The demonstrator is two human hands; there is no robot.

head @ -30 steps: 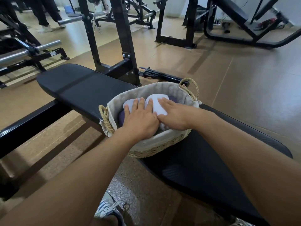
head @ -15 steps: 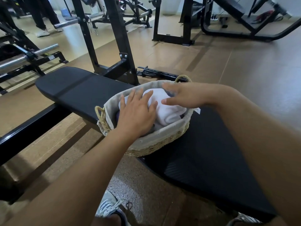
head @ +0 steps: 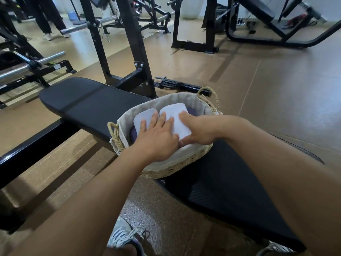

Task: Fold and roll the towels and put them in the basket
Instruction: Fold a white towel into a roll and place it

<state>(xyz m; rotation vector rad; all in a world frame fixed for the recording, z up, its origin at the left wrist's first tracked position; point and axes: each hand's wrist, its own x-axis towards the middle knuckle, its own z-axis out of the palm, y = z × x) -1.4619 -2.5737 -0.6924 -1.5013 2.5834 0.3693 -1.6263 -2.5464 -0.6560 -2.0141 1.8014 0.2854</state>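
- Head view: left hand (head: 156, 139) lies flat, fingers (head: 162, 120) straight and slightly spread, pressing both white rolled towels (head: 177, 117) down into the lined wicker basket (head: 177, 167), apparently to seat them.
- Right hand (head: 197, 132) grips the right roll's side, thumb beneath and fingers on top, likely steadying it.
- A purple towel (head: 133, 134) shows under the left fingers.
- Basket rests on the black weight bench (head: 88, 106); no loose towels are visible.

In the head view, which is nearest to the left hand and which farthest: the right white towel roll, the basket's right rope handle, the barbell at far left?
From the left hand:
1. Right white towel roll, under its fingertips in the basket.
2. Right rope handle, at the basket's far right rim.
3. Barbell, far left on its rack.
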